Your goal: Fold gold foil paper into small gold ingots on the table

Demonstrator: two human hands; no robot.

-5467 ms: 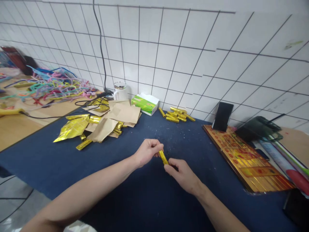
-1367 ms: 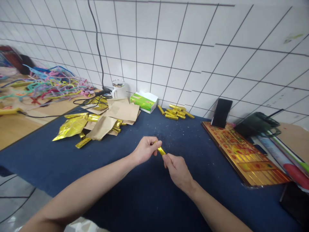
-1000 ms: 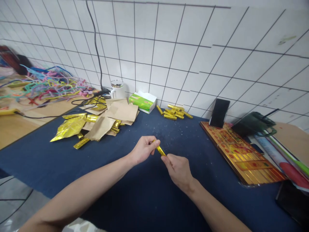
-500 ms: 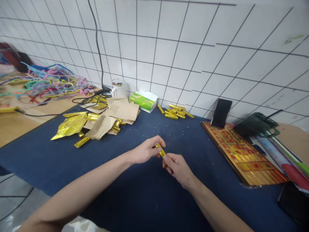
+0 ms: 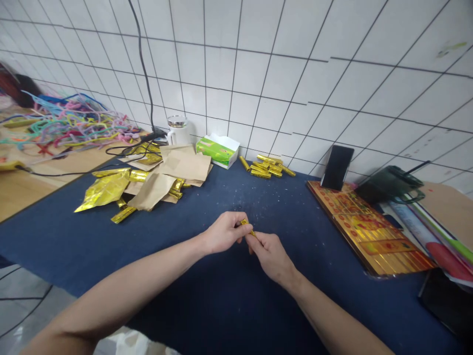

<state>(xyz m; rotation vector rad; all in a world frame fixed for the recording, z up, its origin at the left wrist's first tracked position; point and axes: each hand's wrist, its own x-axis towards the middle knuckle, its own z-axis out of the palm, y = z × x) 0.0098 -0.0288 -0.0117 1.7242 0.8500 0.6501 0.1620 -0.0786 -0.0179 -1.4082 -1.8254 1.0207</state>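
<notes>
Both hands' fingers (image 5: pixel 239 228) pinch a small, apparently foil-wrapped gold roll (image 5: pixel 247 226).

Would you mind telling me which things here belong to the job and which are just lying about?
In use: gold foil roll, pinched between left hand and right hand; pile of gold rolls; gold foil sheets.
Lying about: mug, tissue box, phone.

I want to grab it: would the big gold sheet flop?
Probably floppy: the gold sheet lies creased and crumpled on the blue cloth. Likely light, since it looks thin. Its shiny face may feel slippery.
</notes>
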